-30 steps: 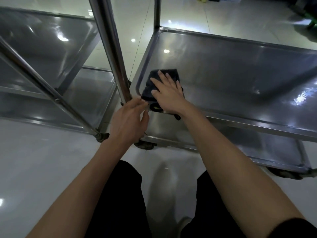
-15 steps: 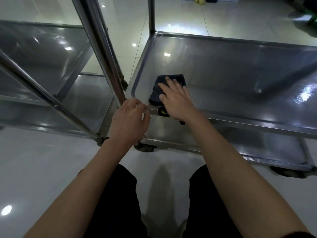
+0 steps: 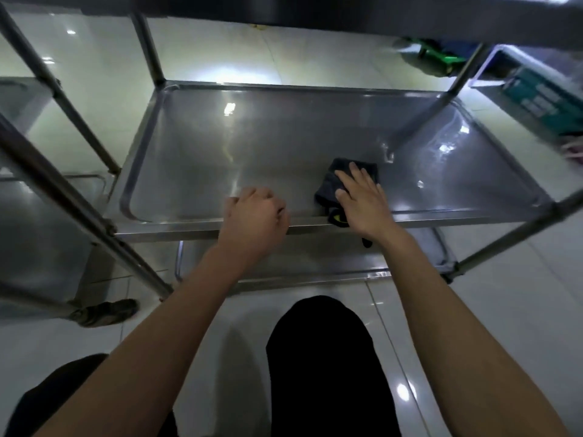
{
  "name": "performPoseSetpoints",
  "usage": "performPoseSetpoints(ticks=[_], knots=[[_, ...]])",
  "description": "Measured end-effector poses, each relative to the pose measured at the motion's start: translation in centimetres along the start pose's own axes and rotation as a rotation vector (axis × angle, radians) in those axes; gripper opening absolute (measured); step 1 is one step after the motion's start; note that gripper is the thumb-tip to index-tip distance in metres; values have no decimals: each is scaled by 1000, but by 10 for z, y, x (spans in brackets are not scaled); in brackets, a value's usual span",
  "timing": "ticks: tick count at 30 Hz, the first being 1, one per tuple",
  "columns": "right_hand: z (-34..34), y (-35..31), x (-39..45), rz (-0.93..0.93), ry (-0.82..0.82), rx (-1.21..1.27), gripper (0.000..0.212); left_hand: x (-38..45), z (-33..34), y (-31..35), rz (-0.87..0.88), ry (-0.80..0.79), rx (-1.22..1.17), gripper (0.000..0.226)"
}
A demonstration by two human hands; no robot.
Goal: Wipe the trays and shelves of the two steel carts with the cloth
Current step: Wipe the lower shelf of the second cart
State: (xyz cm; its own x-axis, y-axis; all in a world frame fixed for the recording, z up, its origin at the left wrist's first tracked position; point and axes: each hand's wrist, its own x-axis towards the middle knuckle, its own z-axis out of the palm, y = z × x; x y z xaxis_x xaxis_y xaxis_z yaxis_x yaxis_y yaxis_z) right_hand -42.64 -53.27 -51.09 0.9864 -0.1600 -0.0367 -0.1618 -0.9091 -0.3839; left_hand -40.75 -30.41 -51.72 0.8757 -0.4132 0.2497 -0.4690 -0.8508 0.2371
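Right fingers [image 3: 353,181]: straight and spread, pressed flat on the cloth [image 3: 331,190].
Right hand [image 3: 362,203]: palm down near the tray's front edge, at about 4 o'clock on the tray.
Cloth: dark and bunched, lying on the middle tray [image 3: 252,146], one end hanging over the front lip.
Left fingers [image 3: 249,197]: curled over the tray's front rim, gripping it.
Left hand [image 3: 252,216]: at about 6 o'clock on the tray, near the right hand but apart from it.
Surface: shiny steel tray with a raised rim and rounded corners, showing light glare and streaks.
Cart [image 3: 157,231]: a lower shelf [image 3: 315,263] under the tray, a top shelf edge at 12 o'clock, steel posts at the corners.
Second cart [image 3: 47,190]: at 9 o'clock, just beside the first.
Room: glossy pale tiled floor [image 3: 504,294]; a box with green print [image 3: 536,102] at 2 o'clock; blurred green objects at 1 o'clock.
Count: two carts, one cloth, two hands.
Change: the cloth and right hand have shifted from the tray's left corner towards the right; the left hand has left the corner post for the front rim.
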Motion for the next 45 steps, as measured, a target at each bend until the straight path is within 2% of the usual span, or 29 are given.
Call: performPoseSetpoints(ticks=[9,14,19,22,37,45], knots=[[3,6,5,8,33,-46,49,0,4,-4,34,31,-43,24],[8,-12,13,-32,-7,-37,52,0,-15,-33,7,4,-64,34],[24,-63,31,-133,-72,-25,56,-18,-40,-84,-207,17,145,21],[43,-103,47,-217,-97,-24,55,-34,-48,-104,-288,22,158,23],[107,-276,119,-497,-326,48,52,-57,-36,-131,-270,112,143,38],[104,-252,120,-500,-286,57,52,-56,-41,-125,-278,63,166,38]])
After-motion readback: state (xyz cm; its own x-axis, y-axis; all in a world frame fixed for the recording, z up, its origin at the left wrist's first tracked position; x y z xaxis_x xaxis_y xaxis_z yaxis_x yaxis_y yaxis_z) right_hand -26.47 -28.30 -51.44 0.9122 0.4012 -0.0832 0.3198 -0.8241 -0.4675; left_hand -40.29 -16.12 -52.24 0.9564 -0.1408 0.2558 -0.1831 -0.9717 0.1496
